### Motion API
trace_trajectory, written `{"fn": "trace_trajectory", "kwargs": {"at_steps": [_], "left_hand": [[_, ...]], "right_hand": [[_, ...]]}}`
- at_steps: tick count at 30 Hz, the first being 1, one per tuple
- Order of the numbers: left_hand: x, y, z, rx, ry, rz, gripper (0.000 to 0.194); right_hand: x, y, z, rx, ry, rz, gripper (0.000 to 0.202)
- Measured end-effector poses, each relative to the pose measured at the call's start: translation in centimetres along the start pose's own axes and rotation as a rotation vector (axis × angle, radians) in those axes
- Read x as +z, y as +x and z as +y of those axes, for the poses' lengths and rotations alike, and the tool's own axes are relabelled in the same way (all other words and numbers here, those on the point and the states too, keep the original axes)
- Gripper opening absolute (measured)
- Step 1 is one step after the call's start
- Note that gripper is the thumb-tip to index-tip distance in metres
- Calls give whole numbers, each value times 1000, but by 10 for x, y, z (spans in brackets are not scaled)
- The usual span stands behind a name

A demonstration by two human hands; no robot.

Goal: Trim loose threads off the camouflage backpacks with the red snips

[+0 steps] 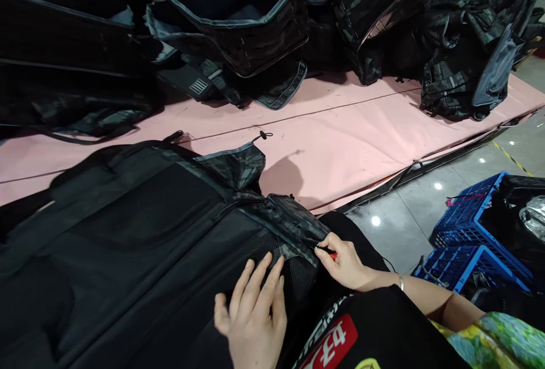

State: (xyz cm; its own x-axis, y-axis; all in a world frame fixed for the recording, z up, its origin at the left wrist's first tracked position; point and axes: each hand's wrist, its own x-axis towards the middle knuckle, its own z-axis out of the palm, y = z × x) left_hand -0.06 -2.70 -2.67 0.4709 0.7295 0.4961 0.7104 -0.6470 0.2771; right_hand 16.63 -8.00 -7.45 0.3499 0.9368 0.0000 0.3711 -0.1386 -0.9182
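A large black backpack [140,233] with dark camouflage trim lies in front of me. My left hand [258,315] rests on its black fabric, fingers spread and holding nothing. At the pack's right end, my right hand [343,261] is closed around a small red-handled tool [333,256], mostly hidden by the fingers. Its dark tip meets the edge of a camouflage side pocket [293,218]. Black mesh [301,275] shows just below that pocket. A camouflage flap [234,166] with a cord and toggle [264,135] sticks up at the far side.
More dark camouflage bags [264,40] are piled along the back of the pink-covered table [340,136]. One bag [464,68] sits near its right end. Blue plastic crates [464,210] with dark items stand on the tiled floor [409,227] to the right.
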Motion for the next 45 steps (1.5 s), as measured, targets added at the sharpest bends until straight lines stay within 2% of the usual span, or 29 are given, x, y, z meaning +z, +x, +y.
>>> {"fn": "trace_trajectory", "kwargs": {"at_steps": [5, 10, 16, 28, 32, 37, 41, 45], "left_hand": [[2, -2, -2, 0, -4, 2, 29], [3, -5, -4, -5, -9, -8, 34], [1, -5, -2, -33, -24, -25, 33], [-2, -3, 2, -4, -13, -34, 32], [-1, -4, 2, -31, -27, -32, 34], [0, -6, 1, -34, -28, -36, 34], [2, -7, 1, -46, -13, -34, 33], [2, -12, -1, -31, -25, -47, 40]], "right_hand": [[0, 1, 1, 44, 113, 48, 19], [-3, 2, -3, 32, 78, 19, 20], [-4, -3, -6, 77, 202, 27, 21], [5, -1, -11, 89, 35, 40, 20], [6, 0, -10, 71, 95, 51, 20], [6, -1, -6, 116, 153, 71, 21], [4, -2, -9, 69, 51, 40, 19], [1, -5, -1, 12, 216, 44, 18]]}}
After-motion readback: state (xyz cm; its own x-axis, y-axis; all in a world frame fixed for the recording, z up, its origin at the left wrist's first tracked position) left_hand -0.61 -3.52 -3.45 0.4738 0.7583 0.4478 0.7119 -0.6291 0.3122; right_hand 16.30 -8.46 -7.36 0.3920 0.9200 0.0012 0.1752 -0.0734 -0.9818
